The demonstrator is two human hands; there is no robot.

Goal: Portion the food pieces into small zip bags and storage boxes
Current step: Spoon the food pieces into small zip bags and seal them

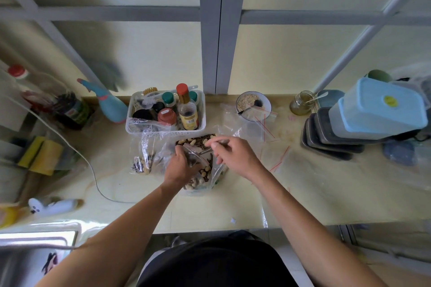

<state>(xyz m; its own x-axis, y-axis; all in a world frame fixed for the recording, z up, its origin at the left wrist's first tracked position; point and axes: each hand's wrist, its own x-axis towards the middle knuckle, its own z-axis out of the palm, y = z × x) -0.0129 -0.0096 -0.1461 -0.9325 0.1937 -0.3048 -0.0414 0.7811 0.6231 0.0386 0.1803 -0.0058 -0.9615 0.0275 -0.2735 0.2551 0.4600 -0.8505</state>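
Note:
A large clear bag of peanuts and dark seeds (198, 144) lies open on the counter before me. My left hand (180, 165) grips a small clear zip bag (193, 155) over it. My right hand (233, 155) pinches the small bag's rim at its mouth. A filled small bag of nuts (143, 163) lies to the left. Empty zip bags with red seals (275, 158) are spread to the right. A stack of storage boxes with a pale blue lid on top (377, 112) stands at far right.
A white basket of sauce bottles (166, 112) stands just behind the bags. A bowl with grains (253, 105) and a glass jar with a spoon (302, 103) sit at the back. A blue spray bottle (109, 105), sponges (40, 155), a white cable (93, 170) and the sink (35, 251) lie left.

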